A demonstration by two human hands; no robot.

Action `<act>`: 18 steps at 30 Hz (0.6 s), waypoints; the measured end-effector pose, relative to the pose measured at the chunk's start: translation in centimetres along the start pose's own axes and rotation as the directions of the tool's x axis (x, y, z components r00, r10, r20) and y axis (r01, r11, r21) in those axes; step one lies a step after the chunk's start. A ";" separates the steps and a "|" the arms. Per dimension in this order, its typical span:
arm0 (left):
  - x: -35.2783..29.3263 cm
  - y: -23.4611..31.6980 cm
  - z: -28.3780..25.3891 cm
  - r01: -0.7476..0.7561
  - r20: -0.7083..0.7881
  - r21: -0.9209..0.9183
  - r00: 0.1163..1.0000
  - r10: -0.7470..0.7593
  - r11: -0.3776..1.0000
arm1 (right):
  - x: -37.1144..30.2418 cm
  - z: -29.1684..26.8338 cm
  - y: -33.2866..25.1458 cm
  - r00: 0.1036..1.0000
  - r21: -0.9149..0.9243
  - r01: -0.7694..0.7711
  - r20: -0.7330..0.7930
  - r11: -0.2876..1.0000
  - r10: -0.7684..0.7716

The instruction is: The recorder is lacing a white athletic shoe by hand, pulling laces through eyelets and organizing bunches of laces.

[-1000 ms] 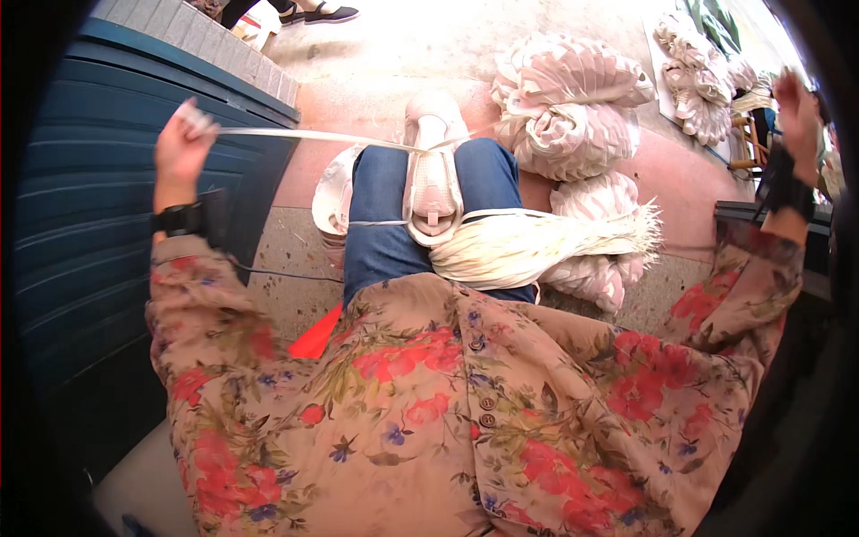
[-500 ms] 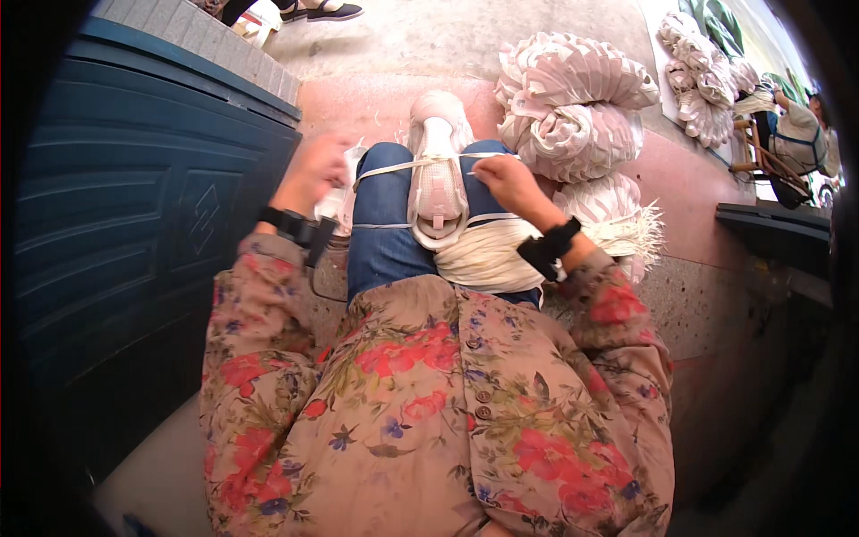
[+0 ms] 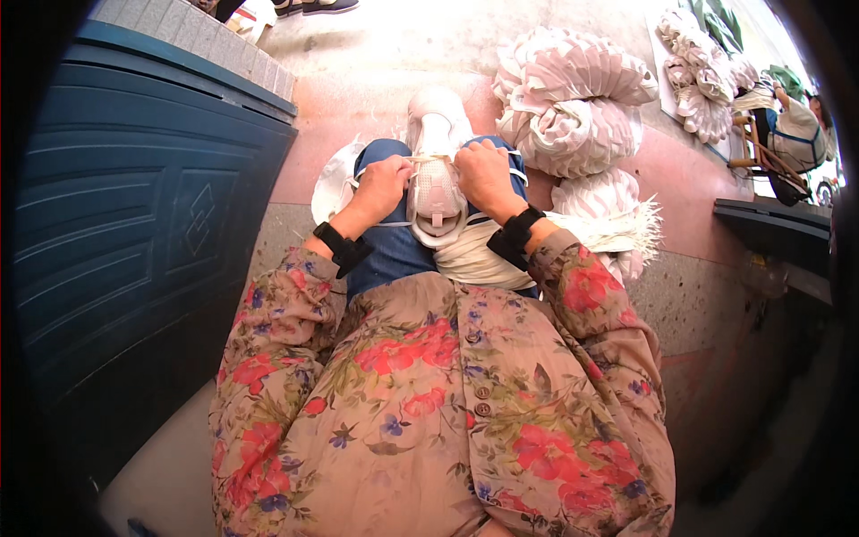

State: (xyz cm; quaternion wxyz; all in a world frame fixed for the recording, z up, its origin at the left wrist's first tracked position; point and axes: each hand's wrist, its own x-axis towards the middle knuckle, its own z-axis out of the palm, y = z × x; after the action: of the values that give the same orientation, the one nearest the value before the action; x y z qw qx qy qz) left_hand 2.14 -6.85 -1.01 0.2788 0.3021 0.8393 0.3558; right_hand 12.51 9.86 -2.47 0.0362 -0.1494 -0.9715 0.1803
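A pale pink and white shoe upper [image 3: 437, 192] lies lengthwise between my knees, its tongue facing up. A cream shoelace [image 3: 431, 158] runs across its opening. My left hand [image 3: 383, 186] pinches the lace at the left side of the upper. My right hand [image 3: 489, 177], at the right side, is closed on the lace too; its fingertips are partly hidden. Across my right thigh lies a thick bundle of cream laces [image 3: 479, 258]. Beside my left knee is another whitish piece [image 3: 333, 183], which looks like a shoe upper but is partly covered.
Coiled stacks of pink-white shoe uppers [image 3: 573, 98] stand on the floor to the right, with loose lace ends [image 3: 640, 224] below them. A dark blue panelled door [image 3: 152, 179] borders my left. Far right, a person [image 3: 796, 134] sits near more uppers [image 3: 702, 80].
Both hands have come inward from either side and now meet over the shoe upper. My left hand, blurred and out to the left before, now grips the lace.
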 end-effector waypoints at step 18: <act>0.8 -0.1 0.3 0.040 -0.150 0.228 0.989 -0.006 0.973 | 0.5 -0.1 0.6 0.992 0.097 0.090 -0.096 0.991 -0.081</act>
State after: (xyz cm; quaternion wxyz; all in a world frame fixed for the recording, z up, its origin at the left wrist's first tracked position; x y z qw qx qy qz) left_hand 1.77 -6.19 -1.53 0.1828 0.2953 0.8968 0.2741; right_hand 12.21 10.59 -2.57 0.0961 -0.1138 -0.9639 0.2207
